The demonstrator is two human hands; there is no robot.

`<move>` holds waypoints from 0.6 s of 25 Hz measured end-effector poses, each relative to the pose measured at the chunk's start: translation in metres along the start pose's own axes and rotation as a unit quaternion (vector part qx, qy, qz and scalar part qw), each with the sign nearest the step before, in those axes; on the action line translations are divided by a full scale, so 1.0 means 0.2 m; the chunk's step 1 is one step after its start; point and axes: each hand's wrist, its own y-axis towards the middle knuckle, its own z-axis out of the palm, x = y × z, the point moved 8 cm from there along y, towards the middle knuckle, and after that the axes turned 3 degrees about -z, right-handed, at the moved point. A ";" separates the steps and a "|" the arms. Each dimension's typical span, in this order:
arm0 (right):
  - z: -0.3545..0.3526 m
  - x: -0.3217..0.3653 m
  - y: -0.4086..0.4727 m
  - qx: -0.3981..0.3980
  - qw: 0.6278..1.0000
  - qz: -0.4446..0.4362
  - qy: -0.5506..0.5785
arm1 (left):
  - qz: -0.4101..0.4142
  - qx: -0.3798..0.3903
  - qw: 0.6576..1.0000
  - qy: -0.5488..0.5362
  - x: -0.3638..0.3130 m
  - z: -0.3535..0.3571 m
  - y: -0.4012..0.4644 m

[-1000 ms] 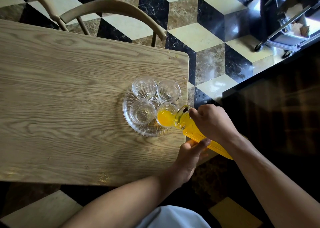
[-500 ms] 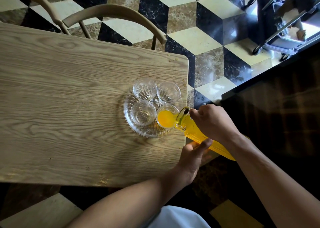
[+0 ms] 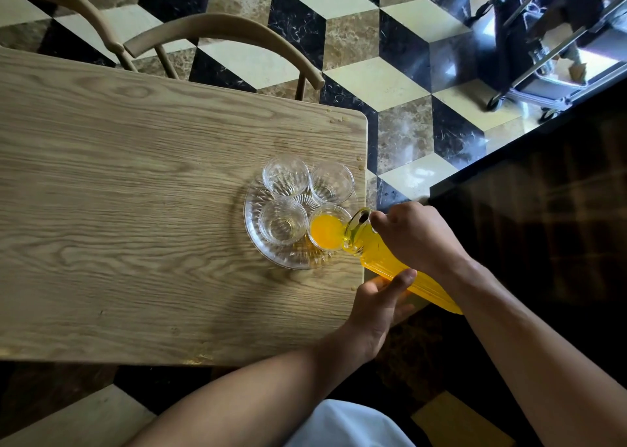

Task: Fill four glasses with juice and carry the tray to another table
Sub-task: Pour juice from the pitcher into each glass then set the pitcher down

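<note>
Pouring juice: right hand (image 3: 415, 234) grips tilted glass bottle (image 3: 380, 256) near neck, left hand (image 3: 376, 302) curls under its body. Mouth over near-right glass (image 3: 327, 231), part-filled. Three other glasses (image 3: 283, 226) unfilled on round glass tray (image 3: 252, 239) at wooden table (image 3: 135, 209) corner.

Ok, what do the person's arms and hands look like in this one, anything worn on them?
Both forearms are bare as far as the frame shows: no sleeves, gloves or watch. No rings or wristbands show on the left hand or the right hand. The only clothing visible is a patch of pale, whitish fabric at the bottom edge, apparently on the torso.
</note>
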 end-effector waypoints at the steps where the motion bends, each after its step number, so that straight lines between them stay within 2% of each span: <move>1: 0.00 0.00 0.00 0.000 1.000 0.002 0.001 | 0.001 0.001 1.000 -0.002 0.00 0.00 0.00; 8: -0.01 0.01 -0.01 0.008 1.000 0.016 0.024 | 0.006 0.005 1.000 0.025 -0.01 -0.02 0.00; 15: -0.06 -0.01 -0.02 -0.007 0.996 0.013 0.083 | 0.056 -0.013 0.993 0.102 -0.08 -0.07 0.05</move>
